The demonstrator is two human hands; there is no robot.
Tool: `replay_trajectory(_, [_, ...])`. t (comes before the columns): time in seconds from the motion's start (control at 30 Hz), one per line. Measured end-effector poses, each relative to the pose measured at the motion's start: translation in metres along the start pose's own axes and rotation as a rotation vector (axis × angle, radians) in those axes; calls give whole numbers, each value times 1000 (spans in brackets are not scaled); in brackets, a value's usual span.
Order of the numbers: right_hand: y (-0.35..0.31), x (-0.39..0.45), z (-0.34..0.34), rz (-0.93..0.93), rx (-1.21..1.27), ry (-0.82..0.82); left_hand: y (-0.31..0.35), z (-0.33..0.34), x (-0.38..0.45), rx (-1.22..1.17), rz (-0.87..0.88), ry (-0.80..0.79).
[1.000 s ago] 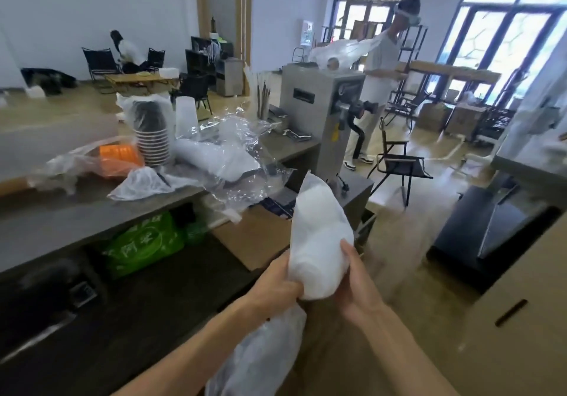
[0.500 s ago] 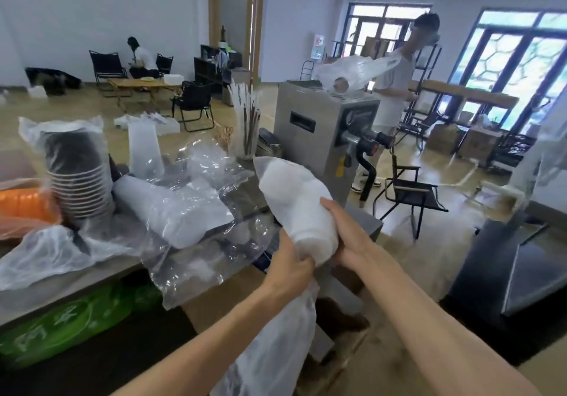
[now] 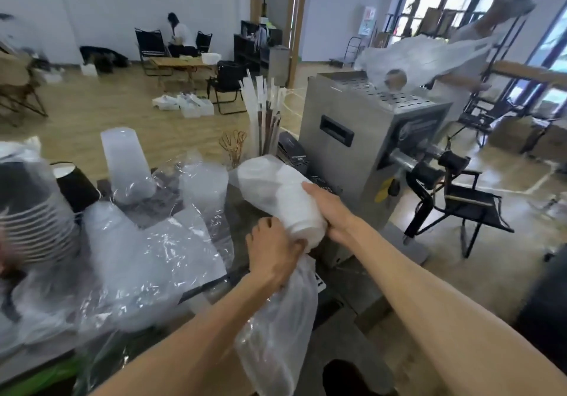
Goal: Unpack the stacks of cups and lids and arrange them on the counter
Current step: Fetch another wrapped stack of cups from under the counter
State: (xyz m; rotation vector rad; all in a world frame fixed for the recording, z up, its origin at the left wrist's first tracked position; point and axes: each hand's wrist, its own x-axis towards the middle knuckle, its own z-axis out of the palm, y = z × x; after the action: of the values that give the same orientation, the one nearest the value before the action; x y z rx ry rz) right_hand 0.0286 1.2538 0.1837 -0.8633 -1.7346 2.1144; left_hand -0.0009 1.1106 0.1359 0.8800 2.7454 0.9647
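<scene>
Lowered toward the counter point(image 3: 242, 211), the bagged stack of white cups point(image 3: 285, 196) was gripped by both hands: left hand point(image 3: 273, 251) at its base, right hand point(image 3: 329, 208) alongside; steel machine point(image 3: 368, 138) and straws point(image 3: 264, 113) crowded beyond.

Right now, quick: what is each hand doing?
Left hand: grips the near end of the wrapped white stack, where the loose plastic bag hangs down.
Right hand: holds the side of that stack.

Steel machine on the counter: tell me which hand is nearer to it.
Right. The right hand grips the bagged white stack just beside the steel machine; the left hand holds the stack's lower end, farther away.
</scene>
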Motion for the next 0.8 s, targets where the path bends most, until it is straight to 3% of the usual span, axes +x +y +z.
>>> replay_trajectory(0.17, [17,37,6,-69,-333,47,-9,17,13,94,-50,12])
replay_trajectory(0.47, [2,45,-7,-315,-644,134,16,27,27,93,-175,37])
replay_trajectory(0.6, [6,6,-6,-675,-1054,185,21,21,10,45,-163,102])
replay_trajectory(0.67, [14,-17,2,-886,-1142,132,16,15,-8,-31,-129,134])
replay_trajectory(0.8, [46,-59,28,-982,-1138,-35,-4,-3,-66,-151,-44,83])
